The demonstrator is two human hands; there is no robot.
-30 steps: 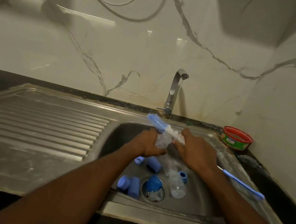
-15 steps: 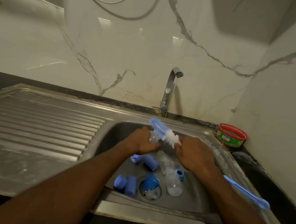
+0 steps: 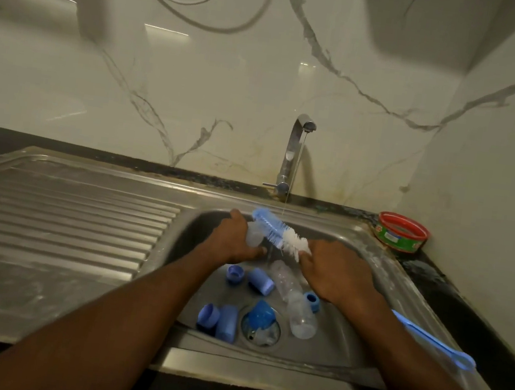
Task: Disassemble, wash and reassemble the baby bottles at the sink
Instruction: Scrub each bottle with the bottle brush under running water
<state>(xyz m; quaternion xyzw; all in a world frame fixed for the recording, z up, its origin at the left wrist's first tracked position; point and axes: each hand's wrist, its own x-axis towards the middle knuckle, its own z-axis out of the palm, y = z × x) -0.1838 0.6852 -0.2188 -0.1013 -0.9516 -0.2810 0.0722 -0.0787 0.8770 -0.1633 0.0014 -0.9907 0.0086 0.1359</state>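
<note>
Your left hand (image 3: 237,241) was curled round a small clear bottle part (image 3: 254,235), holding it up over the far side of the sink basin (image 3: 344,343), just under the thin stream from the tap (image 3: 292,153). Your right hand (image 3: 337,277) gripped the bottle brush (image 3: 280,232) just behind its bristles, fingers closed on the shaft, and the blue-and-white bristle head lay across the top of that clear part, tip pointing toward the far-left corner of the basin. The brush's long blue handle (image 3: 433,340) ran back under your right forearm and out over the basin's right edge, ending in a loop. Down on the basin floor lay the rest of the pieces: two clear bottles (image 3: 295,304) end to end right of centre, with a blue ring (image 3: 312,301) touching them on the right; a blue collar (image 3: 235,273) and a blue cap (image 3: 260,281) side by side near the middle; another blue collar and cap pair (image 3: 218,319) at the near-left corner; and a blue dome-shaped piece (image 3: 261,315) sitting on the drain. The ribbed draining board (image 3: 60,211) stretched off to the left. A red-rimmed round tub (image 3: 402,232) stood on the dark counter past the sink's far-right corner, by the wall.
</note>
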